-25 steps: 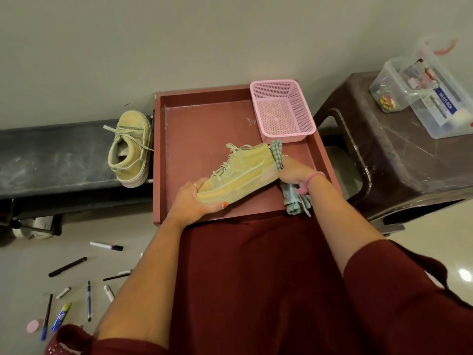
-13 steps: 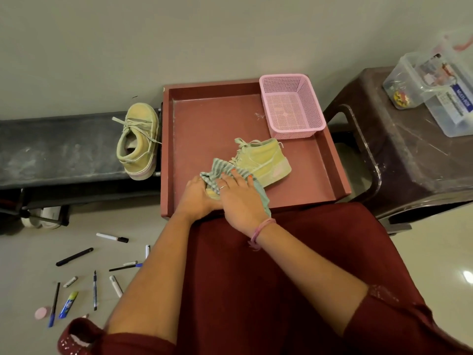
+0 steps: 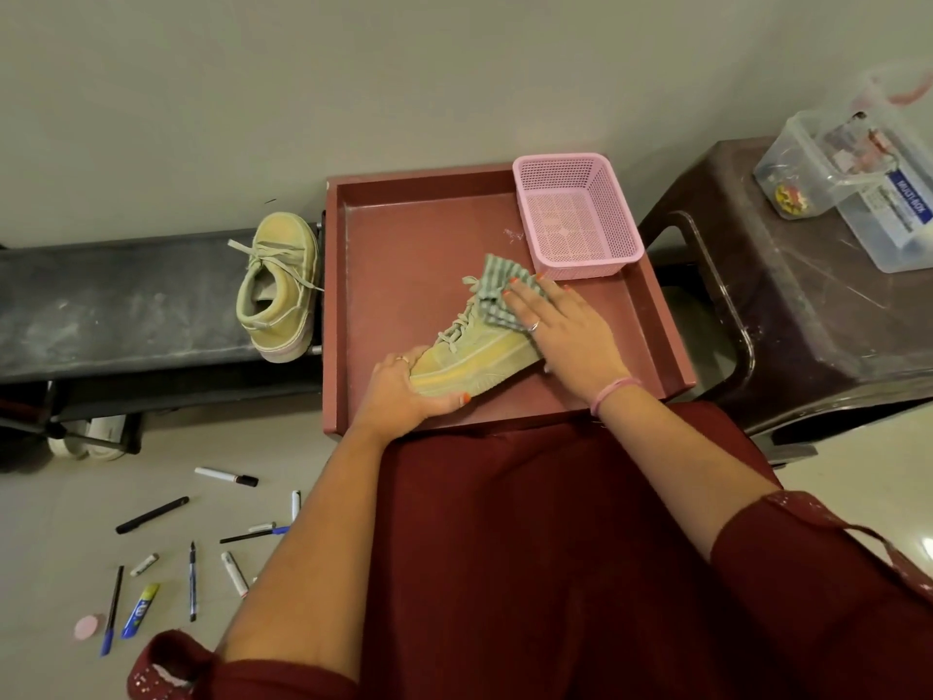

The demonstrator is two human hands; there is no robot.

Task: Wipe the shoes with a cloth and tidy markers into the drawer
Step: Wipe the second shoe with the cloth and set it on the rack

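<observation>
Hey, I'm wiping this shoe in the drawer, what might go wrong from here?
The cloth under your right hand lies over the laces and may snag them. The left hand grips only the toe of the shoe, so it might twist. Markers scattered on the floor could roll underfoot.

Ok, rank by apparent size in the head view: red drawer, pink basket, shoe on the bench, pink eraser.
1. Red drawer
2. Pink basket
3. Shoe on the bench, only slightly smaller-looking than the basket
4. Pink eraser
</observation>
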